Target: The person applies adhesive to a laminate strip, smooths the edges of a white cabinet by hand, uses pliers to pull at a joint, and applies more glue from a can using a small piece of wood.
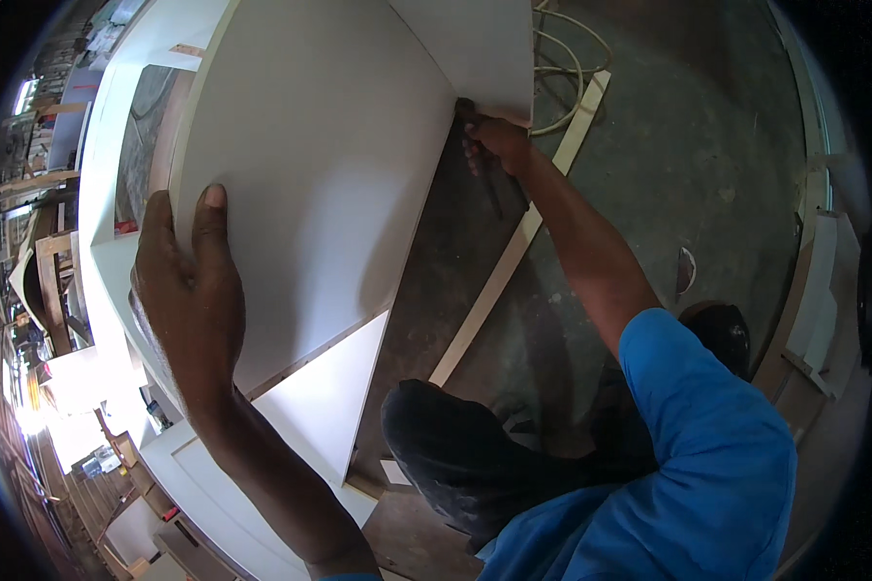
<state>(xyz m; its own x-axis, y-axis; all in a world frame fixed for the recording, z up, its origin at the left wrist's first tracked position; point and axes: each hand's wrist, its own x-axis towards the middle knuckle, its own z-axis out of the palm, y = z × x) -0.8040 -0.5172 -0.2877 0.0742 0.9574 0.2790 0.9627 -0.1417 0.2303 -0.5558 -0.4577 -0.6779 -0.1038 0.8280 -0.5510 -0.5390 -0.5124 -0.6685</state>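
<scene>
A large white panel (310, 184) stands tilted in front of me, joined at its far right to a second white panel (484, 48). My left hand (192, 281) grips its left edge, thumb on the broad face and fingers around the rim. At the corner where the two panels meet, my right hand (499, 140) is closed around a dark hand tool (465, 105). The tool's dark end touches or lies very close to the panel corner. Something reddish shows below the fingers; the tool's kind is too dark to make out.
A long pale wood strip (523, 237) lies on the grey floor (688, 145) beside a coiled cream hose or cable (581, 73). My dark-trousered knee (436, 426) is near the panels. A white frame (107, 184) stands left, wooden furniture (53, 281) beyond it.
</scene>
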